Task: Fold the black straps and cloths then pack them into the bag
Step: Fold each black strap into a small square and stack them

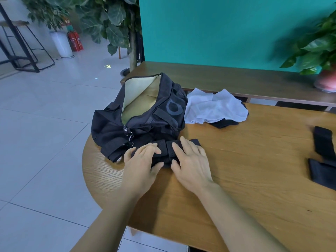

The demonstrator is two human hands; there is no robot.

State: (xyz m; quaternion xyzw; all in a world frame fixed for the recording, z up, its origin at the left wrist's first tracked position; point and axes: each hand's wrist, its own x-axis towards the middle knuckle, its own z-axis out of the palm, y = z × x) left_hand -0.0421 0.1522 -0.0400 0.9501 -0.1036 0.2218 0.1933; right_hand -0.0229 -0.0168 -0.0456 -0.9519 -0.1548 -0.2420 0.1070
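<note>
Now the black strap [168, 151] is pressed flat on the tabletop [245, 160], just in front of the open bag [138, 113]. It is held down by the left hand [141, 161] and the right hand [190, 163], fingers straight, thumbs tucked at its near edge. The fold should be kept even and squeezed tight.

On the table [236, 170], the bag [138, 113] stood at 10 o'clock, mouth open upward. A strap [167, 151] lay just before it, at centre, under the left hand [141, 164] and right hand [190, 166]. Cloths [216, 108] lay at 1 o'clock, touching the bag's right side. Two further straps [323, 157] lay at 3 o'clock, well apart from the bag.
</note>
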